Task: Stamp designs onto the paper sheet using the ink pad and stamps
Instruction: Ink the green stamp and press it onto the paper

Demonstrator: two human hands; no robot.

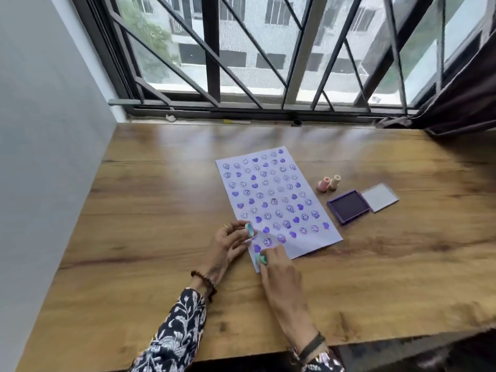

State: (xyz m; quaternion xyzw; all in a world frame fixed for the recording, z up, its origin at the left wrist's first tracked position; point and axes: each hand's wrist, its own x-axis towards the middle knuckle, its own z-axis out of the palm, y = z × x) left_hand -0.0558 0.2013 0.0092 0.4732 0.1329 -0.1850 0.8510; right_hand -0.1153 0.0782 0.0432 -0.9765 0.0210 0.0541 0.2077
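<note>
Right hand [279, 267] pressing a teal stamp [261, 259] down at the near corner of the paper sheet [308, 248], fingers pinched around the stamp's body. Left hand [228, 244] just beside it at the sheet's near left edge, gripping a second teal stamp [249, 229] between fingertips, tilted and lifted clear of the paper as far as can be judged. Sheet lying slantwise on the wooden table [161, 210], covered almost end to end with purple smiley faces and hearts; only a bare strip along the near edge left to fill, so the job looks close to finished. Farther right, apart from the sheet, an open ink pad [348, 206] showing dark purple ink inside its square tray, its clear lid [379, 197] set down touching it on the far side. Beyond that, two pinkish stamps [328, 183] standing upright together, unused for now. Barred window [241, 63] at the back.
</note>
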